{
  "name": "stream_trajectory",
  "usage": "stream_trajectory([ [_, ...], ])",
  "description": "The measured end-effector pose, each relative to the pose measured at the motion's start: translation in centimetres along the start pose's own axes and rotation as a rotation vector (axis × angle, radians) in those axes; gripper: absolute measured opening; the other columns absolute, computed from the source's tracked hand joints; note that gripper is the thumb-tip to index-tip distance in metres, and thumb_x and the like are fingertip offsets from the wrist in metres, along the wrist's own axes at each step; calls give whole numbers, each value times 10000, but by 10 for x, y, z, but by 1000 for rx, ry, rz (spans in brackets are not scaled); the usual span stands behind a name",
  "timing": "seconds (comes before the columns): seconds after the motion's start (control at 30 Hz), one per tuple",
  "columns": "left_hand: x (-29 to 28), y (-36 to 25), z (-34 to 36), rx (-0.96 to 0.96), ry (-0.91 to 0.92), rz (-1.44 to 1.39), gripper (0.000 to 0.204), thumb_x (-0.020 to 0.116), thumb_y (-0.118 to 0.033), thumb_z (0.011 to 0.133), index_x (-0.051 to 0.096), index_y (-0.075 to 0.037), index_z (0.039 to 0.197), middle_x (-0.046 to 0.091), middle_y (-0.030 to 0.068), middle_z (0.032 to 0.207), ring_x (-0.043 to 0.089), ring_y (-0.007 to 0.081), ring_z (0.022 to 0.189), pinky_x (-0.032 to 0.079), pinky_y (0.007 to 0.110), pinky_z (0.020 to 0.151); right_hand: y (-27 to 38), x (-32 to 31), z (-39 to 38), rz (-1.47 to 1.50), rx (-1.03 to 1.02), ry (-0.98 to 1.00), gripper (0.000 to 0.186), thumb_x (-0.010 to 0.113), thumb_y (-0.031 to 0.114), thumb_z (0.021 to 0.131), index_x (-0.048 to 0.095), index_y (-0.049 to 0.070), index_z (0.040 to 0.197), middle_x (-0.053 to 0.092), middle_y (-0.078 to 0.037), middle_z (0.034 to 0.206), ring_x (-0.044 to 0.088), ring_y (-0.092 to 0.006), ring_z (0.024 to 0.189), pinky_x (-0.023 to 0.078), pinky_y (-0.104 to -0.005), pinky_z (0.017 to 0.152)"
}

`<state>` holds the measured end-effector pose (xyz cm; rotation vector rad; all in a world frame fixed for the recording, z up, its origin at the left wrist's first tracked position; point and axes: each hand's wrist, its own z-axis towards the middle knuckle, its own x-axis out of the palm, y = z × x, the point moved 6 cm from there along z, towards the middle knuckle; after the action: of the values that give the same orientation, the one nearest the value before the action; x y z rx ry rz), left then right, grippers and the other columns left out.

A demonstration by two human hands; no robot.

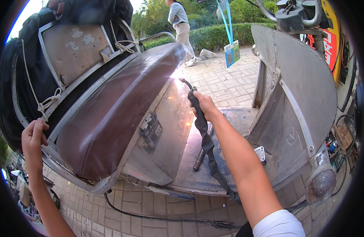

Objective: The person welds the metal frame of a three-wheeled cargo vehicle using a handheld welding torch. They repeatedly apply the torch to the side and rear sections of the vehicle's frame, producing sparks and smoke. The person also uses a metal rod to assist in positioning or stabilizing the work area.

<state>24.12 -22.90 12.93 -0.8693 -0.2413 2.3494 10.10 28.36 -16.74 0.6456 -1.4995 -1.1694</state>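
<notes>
My right hand is closed around the black-wrapped handle of a welding torch. Its thin bent neck points at the far end of the metal box under a brown padded seat. A bright white-pink glare at the tip hides the contact point, and orange light falls on the grey metal side panel below. At the left, my left hand has curled fingers beside the metal frame and a knotted rope. Whatever lies inside those fingers is hidden.
A curved grey metal shield rises on the right above the vehicle's footboard. A short dark rod lies there. Black cables cross the paving. Hanging cards dangle ahead; beyond, a person is near a hedge.
</notes>
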Motion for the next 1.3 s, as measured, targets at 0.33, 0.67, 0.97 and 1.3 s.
stream_trajectory([
  [0.33, 0, -3, -2, -3, 20, -29, 434, 553, -432, 974, 656, -57, 780, 417, -16, 507, 381, 51, 495, 286, 238, 520, -6, 4, -9, 41, 39, -39, 356, 515, 392, 997, 584, 43, 986, 619, -96, 740, 548, -156, 463, 446, -331, 399],
  [0.67, -2, -2, 1, -1, 21, -51, 428, 556, -412, 978, 653, -45, 782, 414, -22, 500, 370, 39, 493, 272, 238, 517, -1, 8, -9, 22, 18, -36, 370, 537, 403, 985, 594, 40, 950, 623, -107, 748, 551, -165, 466, 449, -339, 398],
  [0.97, 0, -2, -2, -5, 12, -22, 430, 553, -420, 977, 656, -50, 784, 417, -23, 504, 377, 42, 497, 277, 239, 520, 1, 8, -7, -48, -41, -45, 376, 567, 394, 968, 596, 20, 934, 605, -96, 737, 544, -173, 461, 435, -338, 405],
  [1.3, -1, -5, -1, -6, 38, -23, 432, 551, -417, 976, 649, -46, 778, 427, -17, 516, 392, 48, 500, 293, 243, 521, 8, 13, -24, -38, -71, -104, 371, 543, 380, 987, 585, 13, 943, 610, -109, 743, 556, -168, 481, 451, -323, 420],
])
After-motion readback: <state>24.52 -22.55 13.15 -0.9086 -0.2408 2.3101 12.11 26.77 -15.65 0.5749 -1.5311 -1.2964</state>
